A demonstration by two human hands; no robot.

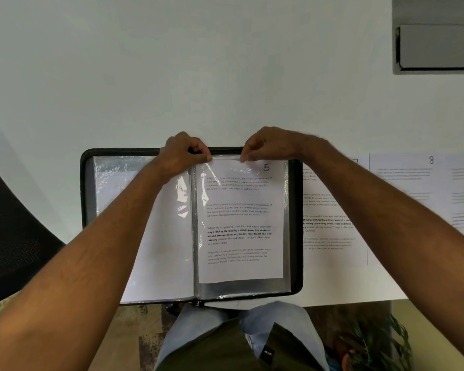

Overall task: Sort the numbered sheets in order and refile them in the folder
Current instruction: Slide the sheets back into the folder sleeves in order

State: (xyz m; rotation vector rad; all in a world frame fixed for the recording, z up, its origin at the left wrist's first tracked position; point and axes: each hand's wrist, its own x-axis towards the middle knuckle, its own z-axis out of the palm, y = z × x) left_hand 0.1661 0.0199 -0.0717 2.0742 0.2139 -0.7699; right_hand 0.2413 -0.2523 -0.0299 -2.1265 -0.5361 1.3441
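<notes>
A: Grip status?

B: Left hand (pixel 184 153) pinched closed on the top edge of the clear sleeve (pixel 285 231); right hand (pixel 268 145) pinched closed on the same edge, beside sheet 5 (pixel 240 223).

A: Location of the sheet?

B: In the right-hand sleeve of the open folder (pixel 83 188), table (pixel 172 76) centre. Sheet 8 (pixel 423 194) lies loose at three o'clock of the folder.

Black-edged zip folder (pixel 296 226) with clear glossy plastic sleeves (pixel 286 286). White paper sheet marked 5 (pixel 240 223) carries grey and bold black print. Pale white table (pixel 198 76); dark mesh-patterned chair (pixel 14 231).
</notes>
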